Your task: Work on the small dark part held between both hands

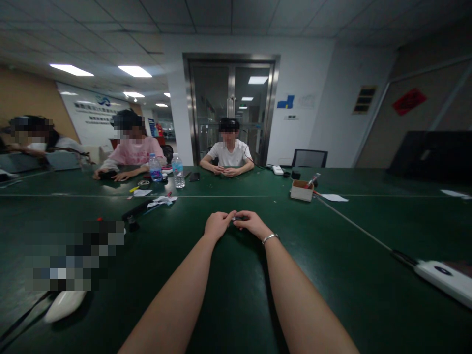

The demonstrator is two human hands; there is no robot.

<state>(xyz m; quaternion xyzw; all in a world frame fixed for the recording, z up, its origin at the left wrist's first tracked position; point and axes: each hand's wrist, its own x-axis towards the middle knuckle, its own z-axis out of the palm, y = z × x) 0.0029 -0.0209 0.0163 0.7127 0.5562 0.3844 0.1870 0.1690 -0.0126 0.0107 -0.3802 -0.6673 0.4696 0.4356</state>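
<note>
In the head view both my arms reach forward over the green table [236, 314], and my hands meet just above or on its surface. Between the fingertips is a small dark slim object [241, 218] with a pale, shiny end toward the left; its kind is too small to make out. My right hand [254, 224], with a silver bracelet [270, 238] at the wrist, pinches the dark part. The thumb and fingers of my left hand [217, 225] close at the pale end. My fingers partly hide the object.
Across the table sits a person in white [230, 153]; another in pink [138, 151] sits left. Two water bottles [178, 172] stand ahead-left. A small box [302, 191] holding pens, a paper [334, 197] and a white device [444, 278] lie right. A blurred-out item [79, 258] lies left.
</note>
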